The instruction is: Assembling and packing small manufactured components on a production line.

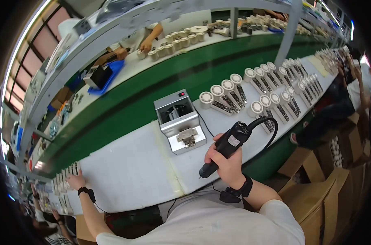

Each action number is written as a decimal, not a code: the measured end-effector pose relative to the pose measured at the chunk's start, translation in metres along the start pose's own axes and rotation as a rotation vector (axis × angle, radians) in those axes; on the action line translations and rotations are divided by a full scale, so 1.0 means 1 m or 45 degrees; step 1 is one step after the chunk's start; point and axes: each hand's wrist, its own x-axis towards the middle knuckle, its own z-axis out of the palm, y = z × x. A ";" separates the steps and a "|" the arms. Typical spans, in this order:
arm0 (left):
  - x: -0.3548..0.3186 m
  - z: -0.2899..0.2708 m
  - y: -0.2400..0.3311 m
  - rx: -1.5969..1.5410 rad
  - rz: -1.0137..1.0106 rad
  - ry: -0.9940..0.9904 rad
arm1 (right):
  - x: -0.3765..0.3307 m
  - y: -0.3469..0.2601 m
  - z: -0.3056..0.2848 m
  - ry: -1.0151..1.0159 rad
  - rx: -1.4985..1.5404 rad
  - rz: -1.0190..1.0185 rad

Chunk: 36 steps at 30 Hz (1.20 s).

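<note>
My right hand [230, 165] is wrapped round a black electric screwdriver [233, 139], its tip pointing down and left over the table's front side. A thick black cord loops from its upper end. At the far left, my left hand [75, 181] reaches to the end of a row of white fan housings [63, 179], its fingers closed about the end one; the fingertips are partly hidden. Between my hands, further back, stands a silver metal machine [180, 120] with a red-lit switch, likely a screw feeder. White handheld fans [227, 92] with exposed dark inner parts lie in rows to the right.
The white tabletop [124, 171] has a yellowish tape strip. A green belt [124, 134] runs behind it. Across it, another person's hand [146, 44] is among white round parts. Cardboard boxes [312, 196] stand at my right. A grey post [289, 32] rises behind the fans.
</note>
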 end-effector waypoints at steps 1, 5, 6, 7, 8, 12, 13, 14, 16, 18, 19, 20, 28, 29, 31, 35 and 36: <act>0.005 -0.002 0.011 -0.121 0.214 0.169 | -0.002 -0.002 -0.006 0.029 0.009 0.008; -0.057 -0.122 0.166 -1.014 1.017 -0.035 | -0.004 -0.002 -0.033 0.110 0.036 -0.005; -0.101 -0.176 0.211 -1.146 1.162 -0.141 | -0.007 -0.003 -0.040 0.135 0.046 -0.019; -0.144 -0.221 0.249 -1.236 1.340 -0.279 | -0.009 -0.005 -0.046 0.150 0.066 -0.033; -0.181 -0.248 0.279 -1.316 1.524 -0.382 | -0.010 -0.009 -0.053 0.174 0.082 -0.035; -0.287 -0.312 0.382 -0.828 2.177 -0.585 | -0.019 -0.026 -0.074 0.247 0.129 -0.067; -0.299 -0.312 0.411 -0.553 2.314 -0.504 | -0.022 -0.032 -0.078 0.270 0.100 -0.079; -0.309 -0.309 0.440 -0.333 2.293 -0.551 | -0.025 -0.037 -0.080 0.287 0.067 -0.090; -0.313 -0.286 0.478 -0.059 2.156 -0.621 | -0.035 -0.040 -0.083 0.315 0.072 -0.125; -0.307 -0.258 0.512 0.066 2.104 -0.726 | -0.042 -0.047 -0.090 0.327 0.007 -0.145; -0.307 -0.254 0.520 0.152 2.159 -0.806 | -0.044 -0.051 -0.095 0.321 -0.014 -0.174; -0.308 -0.249 0.528 0.111 2.159 -0.791 | -0.045 -0.054 -0.099 0.333 0.005 -0.189; -0.331 -0.223 0.512 -0.176 1.822 -0.519 | -0.050 -0.058 -0.093 0.383 0.074 -0.166; -0.334 -0.221 0.510 -0.209 1.793 -0.547 | -0.048 -0.058 -0.089 0.373 0.104 -0.173; -0.337 -0.223 0.511 -0.276 1.746 -0.581 | -0.047 -0.060 -0.084 0.345 0.108 -0.177; -0.327 -0.212 0.516 -0.175 1.793 -0.616 | -0.050 -0.063 -0.074 0.328 0.095 -0.165; -0.322 -0.213 0.515 -0.192 1.768 -0.636 | -0.048 -0.067 -0.072 0.311 0.078 -0.179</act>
